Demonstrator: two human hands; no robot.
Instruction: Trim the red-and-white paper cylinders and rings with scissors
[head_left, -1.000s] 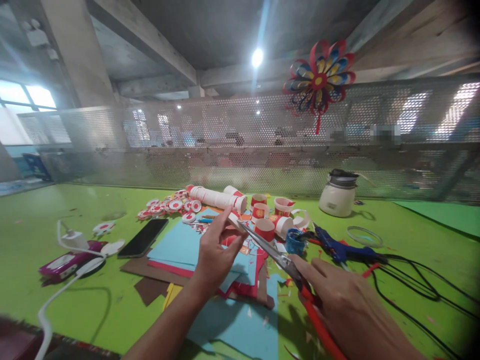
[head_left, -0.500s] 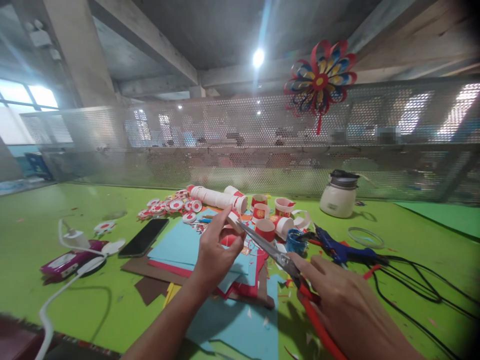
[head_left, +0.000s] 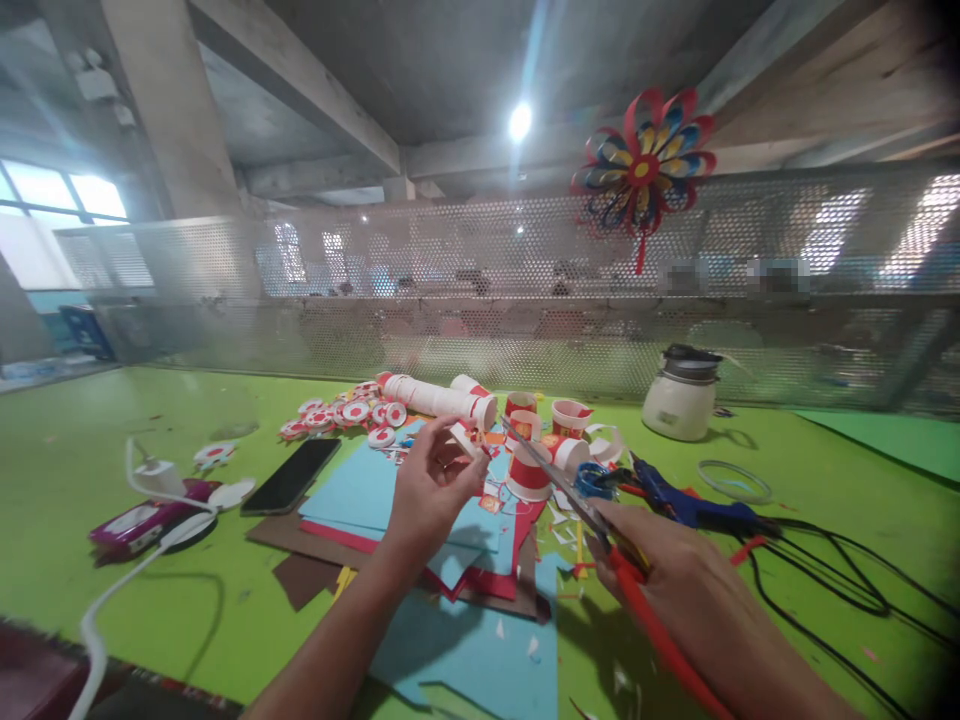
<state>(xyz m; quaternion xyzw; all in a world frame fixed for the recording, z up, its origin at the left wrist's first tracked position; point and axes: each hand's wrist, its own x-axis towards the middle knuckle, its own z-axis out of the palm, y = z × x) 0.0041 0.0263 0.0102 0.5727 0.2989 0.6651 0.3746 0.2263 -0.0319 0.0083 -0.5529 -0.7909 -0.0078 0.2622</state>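
Note:
Between the thumb and fingers of my left hand [head_left: 429, 492] is a small white and red paper cup piece [head_left: 468, 440]. My right hand [head_left: 675, 575] grips red-handled scissors [head_left: 559, 478], whose blades point up and left, a little apart from the piece. Below my left hand lies a stack of light blue paper [head_left: 352, 490] over red and brown sheets. Several red and white paper cups [head_left: 529, 470] stand or lie just behind the blades. A long row of nested cups [head_left: 431, 396] rests farther back.
Round red and white cut pieces [head_left: 352, 412] lie behind a black phone [head_left: 291, 477]. A purple device [head_left: 154, 520] with a white cable is at left. A blue glue gun [head_left: 694, 505] with black cord, a roll of tape [head_left: 733, 482] and a beige pot [head_left: 679, 400] occupy the right.
The scissors have drawn away to the right from the paper cup piece. My left hand has turned the piece slightly and still holds it.

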